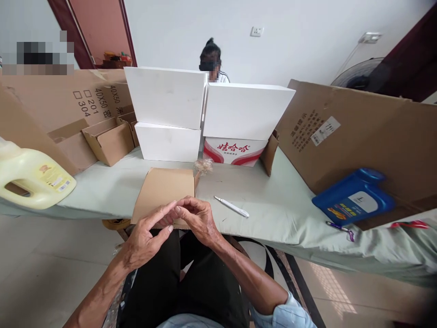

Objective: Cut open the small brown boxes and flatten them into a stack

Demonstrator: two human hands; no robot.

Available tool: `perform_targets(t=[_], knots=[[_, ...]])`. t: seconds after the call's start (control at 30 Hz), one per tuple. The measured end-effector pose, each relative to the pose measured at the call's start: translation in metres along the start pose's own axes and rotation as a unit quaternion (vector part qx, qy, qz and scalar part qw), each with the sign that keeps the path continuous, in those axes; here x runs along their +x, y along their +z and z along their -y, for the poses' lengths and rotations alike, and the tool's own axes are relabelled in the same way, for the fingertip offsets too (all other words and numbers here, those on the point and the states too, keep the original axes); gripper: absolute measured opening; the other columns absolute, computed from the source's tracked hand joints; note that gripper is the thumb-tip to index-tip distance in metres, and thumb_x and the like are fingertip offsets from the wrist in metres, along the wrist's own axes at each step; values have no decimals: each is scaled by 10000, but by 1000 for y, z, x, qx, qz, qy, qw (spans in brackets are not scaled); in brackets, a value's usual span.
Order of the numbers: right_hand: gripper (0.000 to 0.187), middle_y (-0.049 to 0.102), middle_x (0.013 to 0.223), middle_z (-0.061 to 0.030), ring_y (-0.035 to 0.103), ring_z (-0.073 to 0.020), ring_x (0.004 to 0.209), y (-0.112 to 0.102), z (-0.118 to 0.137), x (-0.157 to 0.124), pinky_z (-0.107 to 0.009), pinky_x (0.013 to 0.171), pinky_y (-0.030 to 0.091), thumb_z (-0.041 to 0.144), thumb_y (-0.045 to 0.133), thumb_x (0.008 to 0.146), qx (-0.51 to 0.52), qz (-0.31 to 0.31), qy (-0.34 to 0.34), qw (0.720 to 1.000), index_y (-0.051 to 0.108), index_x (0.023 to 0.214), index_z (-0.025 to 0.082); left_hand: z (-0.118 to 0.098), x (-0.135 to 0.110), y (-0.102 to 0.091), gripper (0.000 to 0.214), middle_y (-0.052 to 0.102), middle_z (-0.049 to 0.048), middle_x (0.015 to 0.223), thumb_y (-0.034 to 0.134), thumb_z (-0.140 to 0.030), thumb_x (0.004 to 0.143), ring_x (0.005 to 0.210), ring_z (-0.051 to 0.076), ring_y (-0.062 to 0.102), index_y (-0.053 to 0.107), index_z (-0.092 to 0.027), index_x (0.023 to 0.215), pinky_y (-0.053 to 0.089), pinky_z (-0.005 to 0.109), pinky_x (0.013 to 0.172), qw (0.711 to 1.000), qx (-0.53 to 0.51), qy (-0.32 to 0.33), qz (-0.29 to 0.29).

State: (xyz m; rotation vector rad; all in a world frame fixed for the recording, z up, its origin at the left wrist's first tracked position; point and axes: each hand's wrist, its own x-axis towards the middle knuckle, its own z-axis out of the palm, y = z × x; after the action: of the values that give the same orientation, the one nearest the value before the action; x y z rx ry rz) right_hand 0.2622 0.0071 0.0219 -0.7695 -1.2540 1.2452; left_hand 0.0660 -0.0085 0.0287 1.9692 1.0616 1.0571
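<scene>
My left hand (148, 239) is over the near edge of a brown cardboard piece (167, 187), fingers stretched forward and thumb apart. Its fingertips meet those of my right hand (200, 221), whose thumb and fingers are curled together in a pinch. Whatever may be between the pinched fingertips is too small or hidden to make out. The cardboard lies flat at the table's front edge. To the right of my right hand rests a white craft knife (232, 207), apart from it. A crumpled clear plastic bundle (204, 166) sits behind the cardboard.
White boxes (165, 98) and a red-printed carton (235, 151) are stacked at the back of the cloth-covered table (273, 200). A yellow jug (37, 175) stands left, a blue bottle (355, 196) right. Large cardboard sheets (368, 136) flank both sides. A person (211, 59) is beyond the boxes.
</scene>
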Motion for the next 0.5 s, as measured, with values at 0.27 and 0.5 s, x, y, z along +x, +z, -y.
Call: perform_targets(t=[0.27,0.5], knots=[[332,699,792,-14,612,-152,733,-4,0,-3,-295,718,487,508,788,956,-74,-20,-42,996,784,820,205,-1,2,6,514,747,70,1473,644,-295,990,1335,256,736,693,-250,1500,608,378,1157,1000,15,24,10],[257,695,776,-15,591,-157,697,-49,-8,27,-285,683,465,372,660,1015,-288,-66,-111,949,754,840,210,6,11,-10,410,819,51,1095,636,-316,1012,885,177,770,740,-232,1400,676,301,842,995,49,40,-77]])
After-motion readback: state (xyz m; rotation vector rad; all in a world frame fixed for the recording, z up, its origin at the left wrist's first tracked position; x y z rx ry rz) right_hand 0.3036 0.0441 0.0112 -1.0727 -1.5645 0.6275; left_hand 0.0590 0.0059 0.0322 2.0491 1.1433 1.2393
